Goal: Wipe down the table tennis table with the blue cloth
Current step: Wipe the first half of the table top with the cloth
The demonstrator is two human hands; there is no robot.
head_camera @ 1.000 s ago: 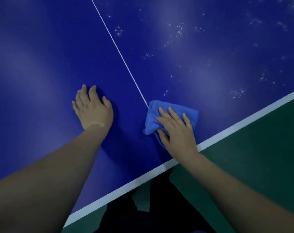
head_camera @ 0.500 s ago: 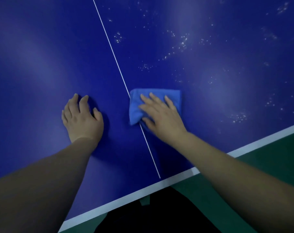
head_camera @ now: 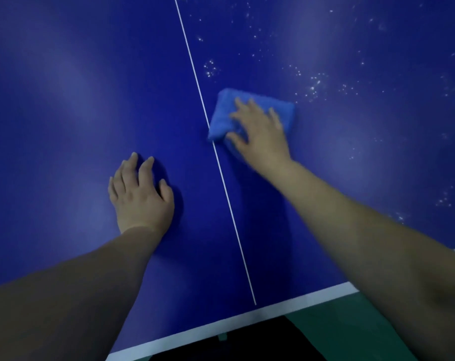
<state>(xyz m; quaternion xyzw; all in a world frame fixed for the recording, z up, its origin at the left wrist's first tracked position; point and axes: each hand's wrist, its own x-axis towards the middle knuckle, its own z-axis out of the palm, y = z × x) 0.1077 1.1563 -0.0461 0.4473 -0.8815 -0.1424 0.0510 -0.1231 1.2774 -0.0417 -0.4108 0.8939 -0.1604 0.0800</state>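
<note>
The dark blue table tennis table [head_camera: 65,105] fills the view, split by a thin white centre line [head_camera: 229,204]. A folded blue cloth [head_camera: 222,115] lies just right of that line. My right hand [head_camera: 260,131] presses flat on the cloth with straight, spread fingers. My left hand [head_camera: 140,196] rests flat on the bare table, left of the line and nearer to me. White specks and droplets [head_camera: 315,87] dot the surface beyond and to the right of the cloth.
The table's white edge stripe [head_camera: 221,321] runs along the bottom, rising to the right. Green floor [head_camera: 338,334] shows beyond that edge at the lower right. Dark clothing sits below the edge at bottom centre.
My right hand has pushed the cloth away from the near edge, across the centre line and farther up the table. My left hand has stayed planted in place.
</note>
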